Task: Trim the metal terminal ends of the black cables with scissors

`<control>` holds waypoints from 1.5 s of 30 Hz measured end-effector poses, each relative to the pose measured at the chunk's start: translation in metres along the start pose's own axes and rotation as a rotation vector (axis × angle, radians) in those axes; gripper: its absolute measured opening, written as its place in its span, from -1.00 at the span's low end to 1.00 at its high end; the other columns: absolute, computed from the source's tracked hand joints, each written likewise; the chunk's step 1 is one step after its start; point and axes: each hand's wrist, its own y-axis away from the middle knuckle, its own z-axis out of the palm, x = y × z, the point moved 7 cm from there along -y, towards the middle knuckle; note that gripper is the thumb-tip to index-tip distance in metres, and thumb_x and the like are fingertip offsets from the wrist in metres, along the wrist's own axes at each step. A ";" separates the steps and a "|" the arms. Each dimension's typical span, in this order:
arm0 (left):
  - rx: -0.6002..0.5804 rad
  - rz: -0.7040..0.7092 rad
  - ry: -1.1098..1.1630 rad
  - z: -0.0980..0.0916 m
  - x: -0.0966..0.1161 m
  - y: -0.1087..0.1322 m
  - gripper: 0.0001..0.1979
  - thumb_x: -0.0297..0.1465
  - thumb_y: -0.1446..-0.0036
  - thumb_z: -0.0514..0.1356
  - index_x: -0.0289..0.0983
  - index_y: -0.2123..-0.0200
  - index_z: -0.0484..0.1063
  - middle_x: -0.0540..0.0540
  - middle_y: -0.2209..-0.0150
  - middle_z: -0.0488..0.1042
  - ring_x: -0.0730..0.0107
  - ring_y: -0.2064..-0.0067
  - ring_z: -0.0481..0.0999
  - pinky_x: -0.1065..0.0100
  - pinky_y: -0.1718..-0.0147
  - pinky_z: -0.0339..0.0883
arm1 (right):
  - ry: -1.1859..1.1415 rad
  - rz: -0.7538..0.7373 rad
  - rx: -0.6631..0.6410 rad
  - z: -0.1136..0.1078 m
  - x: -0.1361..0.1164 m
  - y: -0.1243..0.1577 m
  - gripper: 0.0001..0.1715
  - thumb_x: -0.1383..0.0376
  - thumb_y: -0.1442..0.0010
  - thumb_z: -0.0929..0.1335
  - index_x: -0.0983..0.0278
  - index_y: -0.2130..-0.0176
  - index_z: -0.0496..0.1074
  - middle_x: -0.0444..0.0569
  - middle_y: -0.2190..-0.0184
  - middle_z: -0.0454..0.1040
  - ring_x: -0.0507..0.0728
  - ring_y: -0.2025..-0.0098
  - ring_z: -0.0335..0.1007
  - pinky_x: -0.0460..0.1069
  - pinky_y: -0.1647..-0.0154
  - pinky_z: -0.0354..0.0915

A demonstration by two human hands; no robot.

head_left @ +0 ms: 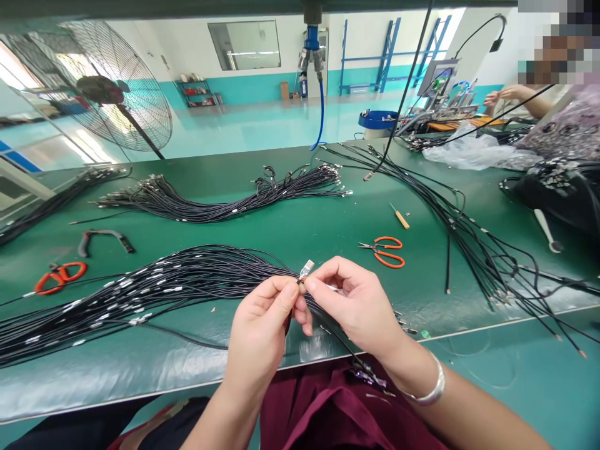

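Observation:
Both hands meet at the near middle of the green bench, around the end of a black cable with a small silver connector pointing up and away. My left hand pinches the cable just below the connector between thumb and forefinger. From the other side, my right hand has its thumb and forefinger closed at the same spot; the exact part between them is hidden. Behind the hands lies a thick bundle of black cables with white tags, running off to the left.
Orange-handled scissors and a wooden-handled awl lie beyond my right hand. Further left are pliers and another orange-handled tool. More cable bundles lie behind; loose cables spread rightward. Another person's hands work at far right.

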 end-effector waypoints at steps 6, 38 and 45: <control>-0.030 0.016 -0.056 0.000 -0.001 0.000 -0.81 -0.35 -0.21 0.15 -0.30 0.43 0.40 0.05 0.61 0.36 0.47 0.57 0.39 0.40 0.51 0.29 | 0.097 -0.017 0.015 -0.001 -0.005 0.000 -0.86 0.32 -0.12 0.37 0.27 0.45 0.33 -0.20 0.66 0.40 0.00 0.63 0.37 -0.09 0.57 0.35; -0.123 -0.146 0.102 -0.011 0.008 0.000 -0.76 -0.35 -0.06 0.28 -0.29 0.48 0.26 0.08 0.60 0.30 0.74 0.71 0.01 0.66 0.78 -0.13 | 0.166 -0.094 -0.092 0.010 -0.006 -0.021 -0.93 0.34 -0.04 0.42 0.30 0.45 0.46 -0.14 0.46 0.46 0.00 0.40 0.35 -0.08 0.32 0.29; -0.006 -0.117 -0.015 -0.021 0.010 0.000 -0.77 -0.38 0.02 0.35 -0.28 0.45 0.31 0.15 0.72 0.26 0.70 0.76 0.12 0.66 0.80 -0.04 | 0.227 -0.100 -0.090 0.009 -0.009 -0.024 -0.93 0.34 -0.06 0.41 0.30 0.44 0.47 -0.13 0.45 0.48 0.00 0.40 0.38 -0.08 0.31 0.32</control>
